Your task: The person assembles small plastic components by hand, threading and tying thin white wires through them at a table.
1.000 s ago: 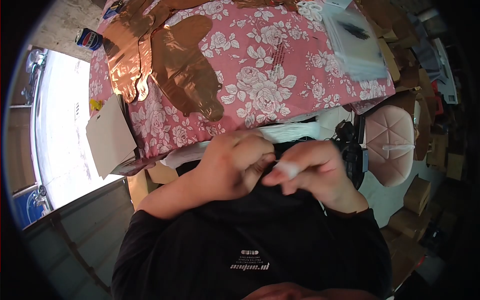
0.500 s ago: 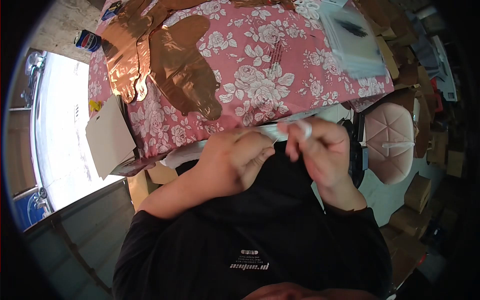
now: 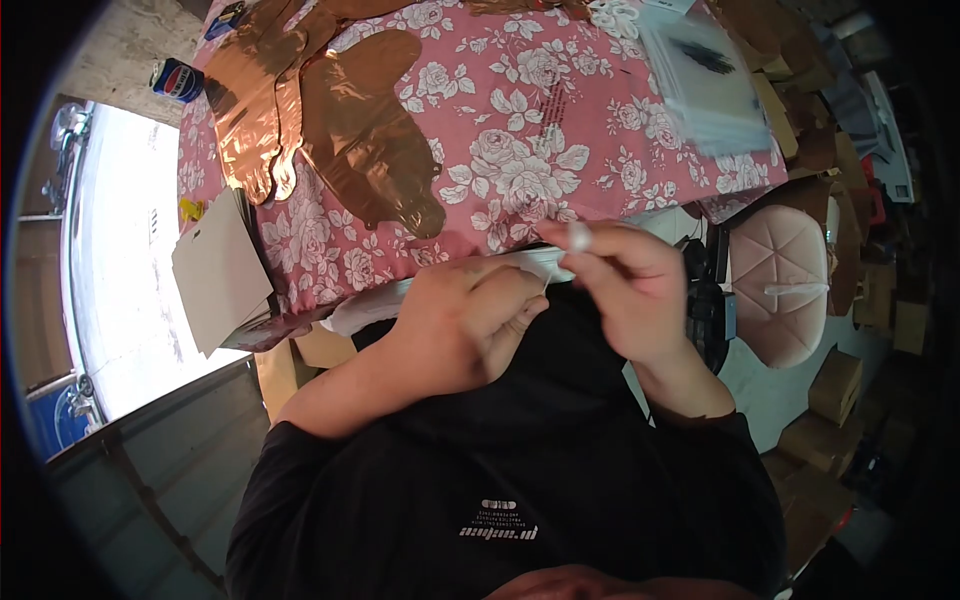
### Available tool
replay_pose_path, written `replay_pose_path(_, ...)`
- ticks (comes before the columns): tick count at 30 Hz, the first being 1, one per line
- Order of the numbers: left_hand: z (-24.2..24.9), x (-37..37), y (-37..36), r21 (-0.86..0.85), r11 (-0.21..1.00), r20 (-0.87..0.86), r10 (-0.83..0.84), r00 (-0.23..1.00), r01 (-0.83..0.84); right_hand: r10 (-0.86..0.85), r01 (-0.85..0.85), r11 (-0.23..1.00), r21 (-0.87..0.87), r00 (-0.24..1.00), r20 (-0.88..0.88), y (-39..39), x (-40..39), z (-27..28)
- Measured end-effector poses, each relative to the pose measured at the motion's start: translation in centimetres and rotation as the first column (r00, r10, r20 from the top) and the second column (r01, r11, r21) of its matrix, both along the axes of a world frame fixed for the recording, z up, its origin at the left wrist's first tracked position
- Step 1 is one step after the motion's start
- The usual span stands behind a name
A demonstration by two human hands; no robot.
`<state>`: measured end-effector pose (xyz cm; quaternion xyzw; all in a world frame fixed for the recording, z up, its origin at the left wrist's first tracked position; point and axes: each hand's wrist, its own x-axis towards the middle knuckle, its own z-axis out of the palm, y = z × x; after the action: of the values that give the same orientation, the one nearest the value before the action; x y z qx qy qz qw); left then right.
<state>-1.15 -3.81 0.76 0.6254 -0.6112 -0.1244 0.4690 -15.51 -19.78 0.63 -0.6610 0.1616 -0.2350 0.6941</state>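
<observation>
Beyond the hands a worktop (image 3: 600,110) spreads under a pink cloth printed with white roses. Well to the left of the hands, bright daylight floods a pale floor (image 3: 120,260) through a wide opening, with a grey panel (image 3: 170,440) below it. To the right of the hands stands a pale pink padded chair (image 3: 785,290), and past it brown cardboard boxes (image 3: 835,390) crowd the dim floor.

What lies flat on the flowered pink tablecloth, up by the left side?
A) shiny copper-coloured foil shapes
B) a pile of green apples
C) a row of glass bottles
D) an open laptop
A: shiny copper-coloured foil shapes lie spread on the flowered tablecloth.
</observation>
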Motion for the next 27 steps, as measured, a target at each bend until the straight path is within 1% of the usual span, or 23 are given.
replay_pose_path(1,0.3,0.2,0.0,0.001,1.000,0.003,0.031,1.000,-0.031,0.052,-0.082,0.940,-0.332,0.994,-0.097,-0.4,0.0,-0.4)
replay_pose_path(2,0.5,0.3,0.2,0.004,0.998,0.005,0.066,0.998,-0.066,0.072,-0.185,0.768,-0.613,0.976,-0.205,-0.9,-0.2,-0.7)
replay_pose_path(3,0.3,0.7,0.3,0.006,0.997,0.005,0.071,0.997,-0.071,0.265,-0.393,0.835,-0.386,0.901,-0.344,-0.5,-0.5,-0.6)
replay_pose_path(4,0.1,1.2,0.2,-0.001,0.998,-0.013,0.068,0.998,-0.068,0.434,-0.473,0.879,-0.066,0.849,-0.302,0.1,-0.9,-0.2)
replay_pose_path(5,-0.2,1.4,0.2,-0.007,0.998,-0.032,0.063,0.997,-0.064,0.540,-0.504,0.841,0.198,0.804,-0.249,0.0,-1.2,0.9)
replay_pose_path(6,-0.5,1.3,0.2,-0.006,0.998,-0.034,0.064,0.997,-0.064,0.625,-0.508,0.739,0.443,0.762,-0.168,-0.1,-1.3,2.1)
replay_pose_path(8,-1.5,1.0,0.1,-0.022,0.999,-0.120,0.032,0.992,-0.035,0.390,-0.374,0.783,0.497,0.918,0.076,0.3,-2.5,1.0)
replay_pose_path(9,-1.8,0.7,0.2,-0.033,0.998,-0.065,0.049,0.997,-0.051,0.304,-0.355,0.840,0.409,0.934,0.186,0.1,-1.6,0.2)
replay_pose_path(10,-1.0,0.4,0.1,0.010,1.000,-0.052,0.019,0.998,-0.019,0.113,-0.140,0.929,0.343,0.989,0.096,0.3,-1.1,0.1)
replay_pose_path(11,-0.7,0.3,0.1,0.021,1.000,-0.035,0.017,0.999,-0.016,0.052,-0.048,0.997,-0.059,0.996,0.068,-0.3,-0.1,-0.6)
replay_pose_path(12,-0.5,0.3,0.2,0.032,0.999,-0.017,0.017,1.000,-0.016,-0.012,0.041,0.891,-0.453,0.998,0.065,-0.9,0.7,-1.2)
replay_pose_path(13,-0.3,0.5,0.2,0.035,0.999,-0.018,0.019,1.000,-0.019,-0.010,0.038,0.892,-0.451,0.998,0.064,-1.0,0.5,-0.9)
replay_pose_path(14,-0.2,0.9,0.2,0.022,0.999,-0.029,0.040,0.999,-0.040,0.151,-0.210,0.890,-0.405,0.973,-0.173,-1.3,0.0,-0.5)
replay_pose_path(15,-0.2,1.2,0.2,0.010,0.998,-0.041,0.061,0.997,-0.061,0.308,-0.437,0.847,-0.302,0.867,-0.391,-1.2,-0.4,-0.2)
replay_pose_path(16,-0.3,1.4,0.2,0.014,0.998,-0.043,0.065,0.997,-0.065,0.470,-0.474,0.879,0.057,0.839,-0.275,-0.6,-0.9,-0.4)
replay_pose_path(18,-0.7,1.5,0.1,-0.002,0.997,-0.066,0.083,0.994,-0.083,0.569,-0.470,0.756,0.455,0.816,-0.102,-0.4,-1.7,1.5)
replay_pose_path(20,-1.4,0.9,-0.2,-0.023,0.997,-0.087,0.066,0.994,-0.069,0.400,-0.415,0.817,0.400,0.908,0.123,-0.2,-2.0,0.6)
replay_pose_path(21,-1.6,0.5,-0.1,0.003,0.998,-0.076,0.058,0.995,-0.058,0.229,-0.297,0.870,0.394,0.950,0.211,0.3,-1.5,-0.2)
replay_pose_path(22,-1.6,0.2,0.0,0.028,0.999,-0.065,0.049,0.997,-0.047,0.126,-0.128,0.959,0.254,0.992,0.023,0.0,-1.0,1.1)
replay_pose_path(23,-1.5,0.0,0.0,0.034,0.999,-0.057,0.031,0.998,-0.029,0.038,-0.036,0.997,-0.073,0.999,0.016,-0.3,0.0,0.3)
replay_pose_path(24,-1.2,0.0,0.1,0.034,0.999,-0.058,0.030,0.998,-0.029,-0.047,0.057,0.919,-0.391,0.998,0.036,-0.5,0.6,-0.7)
replay_pose_path(25,-0.8,0.1,0.2,0.052,0.998,-0.075,0.046,0.996,-0.043,-0.045,0.055,0.919,-0.389,0.998,0.035,-0.7,0.3,-1.1)
replay_pose_path(27,-0.7,0.6,0.6,0.076,0.995,-0.091,0.072,0.993,-0.065,0.281,-0.355,0.914,-0.193,0.902,-0.329,-1.2,-0.6,-1.4)
